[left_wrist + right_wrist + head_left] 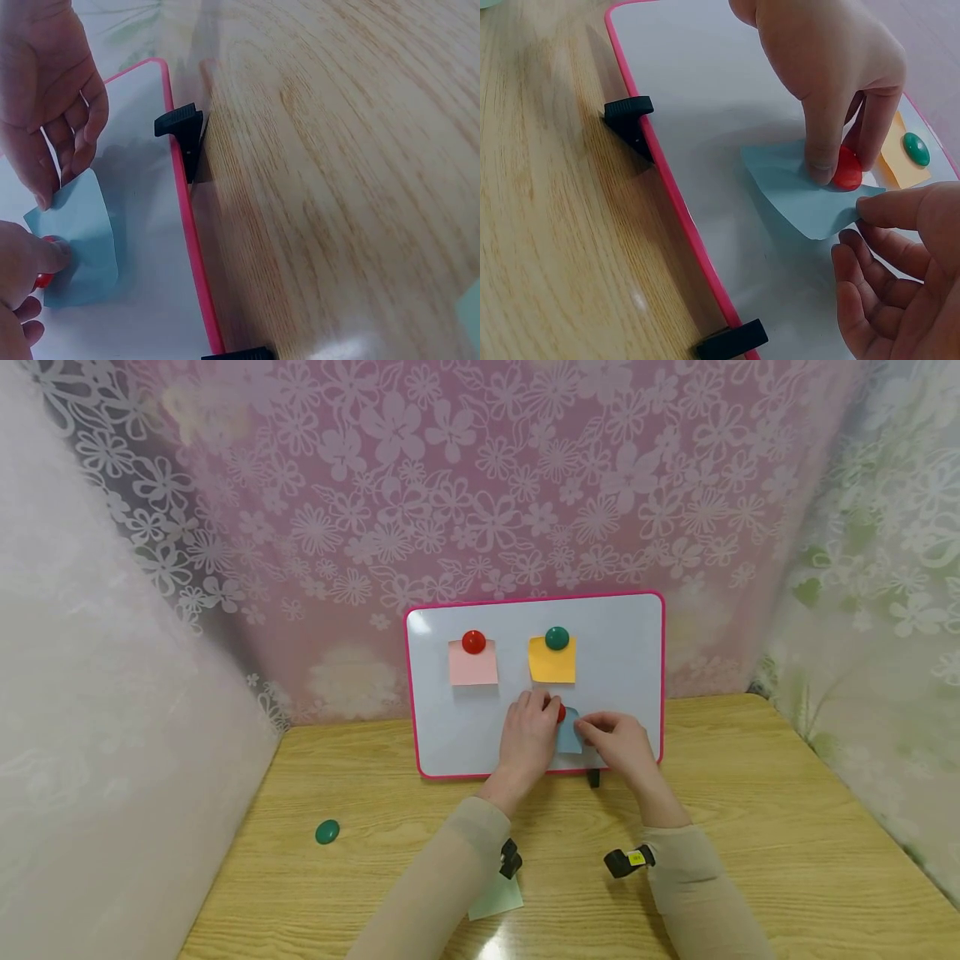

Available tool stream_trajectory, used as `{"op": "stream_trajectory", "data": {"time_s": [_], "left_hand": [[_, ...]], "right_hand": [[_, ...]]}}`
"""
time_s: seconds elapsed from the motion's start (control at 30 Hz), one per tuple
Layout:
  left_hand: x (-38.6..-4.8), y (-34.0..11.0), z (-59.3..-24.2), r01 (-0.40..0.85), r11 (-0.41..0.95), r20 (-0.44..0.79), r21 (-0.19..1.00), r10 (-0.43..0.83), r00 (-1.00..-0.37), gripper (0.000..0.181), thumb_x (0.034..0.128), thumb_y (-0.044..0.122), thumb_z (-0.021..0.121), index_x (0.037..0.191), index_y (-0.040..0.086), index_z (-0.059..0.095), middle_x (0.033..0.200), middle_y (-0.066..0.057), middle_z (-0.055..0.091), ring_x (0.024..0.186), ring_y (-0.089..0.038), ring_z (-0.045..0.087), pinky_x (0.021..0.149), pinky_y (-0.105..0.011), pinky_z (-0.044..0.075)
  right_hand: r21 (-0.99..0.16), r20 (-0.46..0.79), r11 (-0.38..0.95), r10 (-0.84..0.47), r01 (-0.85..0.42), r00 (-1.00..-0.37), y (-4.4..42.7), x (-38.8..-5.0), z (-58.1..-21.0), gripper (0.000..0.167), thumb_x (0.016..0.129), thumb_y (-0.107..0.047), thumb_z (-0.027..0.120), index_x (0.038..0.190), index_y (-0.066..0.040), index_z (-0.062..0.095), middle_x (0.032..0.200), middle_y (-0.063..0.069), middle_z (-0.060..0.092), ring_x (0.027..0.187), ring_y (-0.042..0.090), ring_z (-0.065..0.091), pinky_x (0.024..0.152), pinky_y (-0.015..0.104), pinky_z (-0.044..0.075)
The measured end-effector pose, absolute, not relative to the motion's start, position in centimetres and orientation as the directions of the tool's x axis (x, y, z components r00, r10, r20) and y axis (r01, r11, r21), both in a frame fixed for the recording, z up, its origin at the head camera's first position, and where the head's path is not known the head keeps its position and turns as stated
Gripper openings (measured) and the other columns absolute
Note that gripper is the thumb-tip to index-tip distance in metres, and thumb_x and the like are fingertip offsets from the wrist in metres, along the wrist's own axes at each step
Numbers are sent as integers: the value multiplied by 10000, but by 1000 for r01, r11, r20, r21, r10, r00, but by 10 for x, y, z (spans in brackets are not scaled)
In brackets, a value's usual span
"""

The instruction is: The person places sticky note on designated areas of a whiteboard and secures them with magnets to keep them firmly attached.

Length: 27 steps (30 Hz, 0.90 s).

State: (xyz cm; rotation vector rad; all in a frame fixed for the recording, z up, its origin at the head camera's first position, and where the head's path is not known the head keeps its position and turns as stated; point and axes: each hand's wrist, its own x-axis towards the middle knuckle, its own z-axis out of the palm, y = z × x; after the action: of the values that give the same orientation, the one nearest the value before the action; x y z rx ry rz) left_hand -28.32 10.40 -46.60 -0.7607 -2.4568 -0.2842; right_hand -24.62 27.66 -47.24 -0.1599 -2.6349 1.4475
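Observation:
On the whiteboard [615, 685], my left hand [528, 735] pinches a round red magnet [848, 169] between thumb and fingers. The magnet sits against the upper part of a light blue sticky note [799, 187]. My right hand [622, 745] holds that note's edge near a top corner with its fingertips, while the other fingers curl loosely. In the left wrist view, the sticky note [86, 240] bends slightly away from the board. Higher up, a red magnet [474, 642] holds a pink note [473, 670], and a green magnet [557, 638] holds a yellow-orange note [552, 668].
A loose green magnet [327, 832] lies on the wooden table [360, 760] at the left. A pale green sticky note [497, 903] lies partly under the left forearm. Black feet [731, 340] support the board's lower edge. Floral curtains [450, 510] surround the table.

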Motion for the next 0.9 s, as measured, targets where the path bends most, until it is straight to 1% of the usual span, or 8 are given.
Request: {"op": "stream_trajectory", "data": {"time_s": [0.17, 0.37, 0.7, 0.9], "left_hand": [[-284, 105, -466, 569, 821, 560, 34, 456, -692, 272, 1028, 164, 756, 1293, 110, 786, 1124, -26, 625, 943, -182, 544, 782, -263, 502], [-284, 105, -466, 563, 826, 527, 33, 464, -712, 313, 1022, 176, 763, 1330, 117, 768, 1146, -25, 612, 961, -175, 528, 811, -247, 501], [-282, 105, -464, 568, 822, 528, 23, 473, -706, 318, 1015, 169, 771, 1330, 120, 769, 1137, -26, 603, 953, -172, 525, 802, -245, 502], [-283, 105, -463, 565, 825, 526, 15, 474, -706, 317, 1020, 166, 765, 1334, 130, 767, 1141, -27, 606, 958, -175, 528, 804, -250, 502]], "right_hand": [[-838, 59, 545, 153, 35, -986, 276, -246, -472, 419, 1065, -359, 676, 1248, 10, 752, 1148, 168, 762, 1021, 312, 727, 881, 431, 583], [-843, 51, 537, 154, 40, -987, 275, -245, -472, 423, 1065, -362, 678, 1252, 11, 747, 1138, 173, 761, 1024, 321, 721, 904, 463, 583], [-846, 38, 531, 161, 54, -986, 275, -244, -473, 431, 1069, -380, 666, 1262, -3, 743, 1149, 165, 756, 1038, 328, 712, 898, 444, 578], [-848, 52, 529, 164, 43, -985, 275, -245, -473, 417, 1067, -360, 672, 1259, 2, 744, 1141, 166, 761, 1032, 326, 723, 900, 450, 581]]}}
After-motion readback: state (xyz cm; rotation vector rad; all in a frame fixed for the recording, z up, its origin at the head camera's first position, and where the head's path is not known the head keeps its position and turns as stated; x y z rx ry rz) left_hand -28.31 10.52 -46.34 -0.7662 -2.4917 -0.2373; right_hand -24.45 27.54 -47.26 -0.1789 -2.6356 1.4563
